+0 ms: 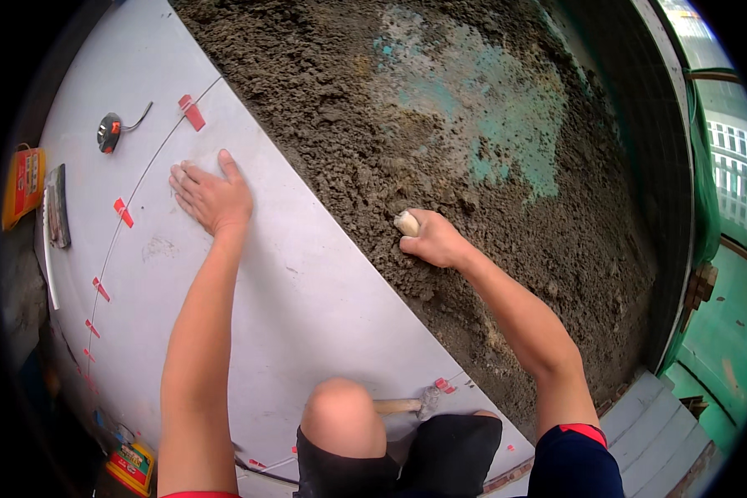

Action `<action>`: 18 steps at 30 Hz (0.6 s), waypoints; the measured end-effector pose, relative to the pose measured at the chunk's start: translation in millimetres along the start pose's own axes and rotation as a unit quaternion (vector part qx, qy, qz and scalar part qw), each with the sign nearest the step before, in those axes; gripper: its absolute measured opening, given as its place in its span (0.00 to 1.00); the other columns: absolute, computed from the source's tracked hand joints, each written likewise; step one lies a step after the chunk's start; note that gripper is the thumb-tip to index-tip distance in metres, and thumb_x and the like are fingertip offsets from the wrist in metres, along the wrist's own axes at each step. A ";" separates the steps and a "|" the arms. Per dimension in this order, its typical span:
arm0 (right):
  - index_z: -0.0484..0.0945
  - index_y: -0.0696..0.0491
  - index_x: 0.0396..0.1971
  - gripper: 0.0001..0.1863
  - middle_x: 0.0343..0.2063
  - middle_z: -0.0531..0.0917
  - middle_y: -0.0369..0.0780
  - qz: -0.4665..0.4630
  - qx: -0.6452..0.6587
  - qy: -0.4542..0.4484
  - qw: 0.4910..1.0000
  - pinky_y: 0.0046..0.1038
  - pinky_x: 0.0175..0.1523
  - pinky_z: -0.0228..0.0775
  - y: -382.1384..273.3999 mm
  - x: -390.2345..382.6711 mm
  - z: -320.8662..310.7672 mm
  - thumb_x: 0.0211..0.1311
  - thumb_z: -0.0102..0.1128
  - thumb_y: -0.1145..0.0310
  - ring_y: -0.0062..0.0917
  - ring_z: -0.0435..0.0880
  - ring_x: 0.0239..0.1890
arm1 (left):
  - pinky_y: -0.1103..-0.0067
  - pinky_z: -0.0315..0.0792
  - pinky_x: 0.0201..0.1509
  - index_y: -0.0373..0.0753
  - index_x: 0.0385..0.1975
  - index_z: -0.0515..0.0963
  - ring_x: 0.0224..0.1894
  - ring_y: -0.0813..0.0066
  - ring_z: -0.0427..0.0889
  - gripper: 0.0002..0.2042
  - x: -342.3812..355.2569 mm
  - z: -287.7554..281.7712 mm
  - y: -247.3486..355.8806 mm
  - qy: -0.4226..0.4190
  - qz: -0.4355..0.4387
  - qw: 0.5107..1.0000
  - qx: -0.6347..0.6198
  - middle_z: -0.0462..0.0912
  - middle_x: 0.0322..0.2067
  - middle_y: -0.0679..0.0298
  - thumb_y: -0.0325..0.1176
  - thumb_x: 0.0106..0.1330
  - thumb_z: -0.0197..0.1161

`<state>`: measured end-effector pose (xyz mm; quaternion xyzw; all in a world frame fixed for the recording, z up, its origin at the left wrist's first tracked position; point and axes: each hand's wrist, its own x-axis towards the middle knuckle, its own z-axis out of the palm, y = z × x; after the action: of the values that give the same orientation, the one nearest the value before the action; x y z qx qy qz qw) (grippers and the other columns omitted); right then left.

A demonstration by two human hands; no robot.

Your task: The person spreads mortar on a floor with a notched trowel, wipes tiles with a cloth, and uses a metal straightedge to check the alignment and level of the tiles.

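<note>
My left hand lies flat on a large light grey tile, fingers spread and nothing under them but the tile. My right hand is closed around a pale, rounded tool handle, low over the rough brown mortar just right of the tile's edge. The tool's working end is hidden, so its kind does not show. Red plastic wedges, one of them near the far end, stand along the joint left of my left hand. A tape measure lies beyond that joint.
A hammer lies on the tile by my knees. Dark strips and a yellow-red packet are at the far left, another packet at the lower left. Green-tinted residue shows within the mortar. A dark wall bounds the right side.
</note>
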<state>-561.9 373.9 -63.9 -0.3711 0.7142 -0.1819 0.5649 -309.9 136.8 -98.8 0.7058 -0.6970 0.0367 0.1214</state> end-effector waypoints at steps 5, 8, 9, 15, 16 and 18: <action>0.73 0.58 0.33 0.14 0.23 0.77 0.40 0.008 0.083 0.088 0.993 0.29 0.36 0.69 17.9 -54.5 -13.1 0.47 0.63 0.67 0.25 0.74 0.27 | 0.61 0.45 0.73 0.28 0.62 0.60 0.71 0.51 0.51 0.39 2.9 25.1 -25.4 0.030 0.031 0.999 0.022 0.58 0.66 0.45 0.62 0.67 0.45; 0.71 0.57 0.30 0.12 0.21 0.73 0.36 0.016 -0.003 0.189 0.982 0.26 0.32 0.66 19.3 -138.1 -40.1 0.47 0.63 0.69 0.19 0.68 0.24 | 0.61 0.42 0.73 0.27 0.63 0.59 0.71 0.52 0.50 0.42 15.4 27.9 -37.0 0.035 0.044 0.998 0.030 0.56 0.67 0.45 0.64 0.66 0.44; 0.72 0.56 0.30 0.13 0.22 0.74 0.39 0.026 -0.059 0.239 0.969 0.28 0.32 0.67 30.7 -169.1 -43.2 0.47 0.64 0.69 0.23 0.72 0.24 | 0.61 0.43 0.73 0.27 0.63 0.59 0.71 0.52 0.50 0.42 20.5 25.8 -36.7 0.041 0.047 0.997 0.033 0.56 0.67 0.45 0.65 0.66 0.44; 0.77 0.50 0.34 0.15 0.26 0.82 0.45 0.200 -0.363 0.323 0.851 0.37 0.36 0.74 136.3 -309.3 -70.7 0.45 0.68 0.66 0.43 0.83 0.32 | 0.62 0.43 0.73 0.27 0.62 0.60 0.72 0.53 0.49 0.43 25.3 41.1 -34.8 0.044 0.046 0.997 0.038 0.57 0.67 0.46 0.66 0.65 0.43; 0.76 0.50 0.34 0.14 0.26 0.82 0.44 0.223 -0.326 0.401 0.827 0.37 0.37 0.74 131.0 -310.3 -75.3 0.46 0.68 0.66 0.44 0.83 0.32 | 0.62 0.43 0.73 0.27 0.62 0.60 0.72 0.53 0.49 0.42 23.4 38.7 -32.8 0.037 0.045 0.997 0.043 0.57 0.67 0.45 0.66 0.65 0.43; 0.74 0.53 0.36 0.13 0.27 0.81 0.48 0.152 -0.268 0.460 0.833 0.37 0.36 0.72 118.3 -274.7 -99.2 0.50 0.65 0.68 0.48 0.81 0.33 | 0.61 0.43 0.73 0.27 0.62 0.60 0.72 0.52 0.49 0.42 16.8 30.7 -32.8 0.004 0.042 0.998 0.047 0.57 0.66 0.45 0.65 0.65 0.44</action>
<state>-670.1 638.1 69.7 -0.2681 0.9598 -0.0445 0.0702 -280.6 113.6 -128.8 0.6808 -0.7230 0.0771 0.0889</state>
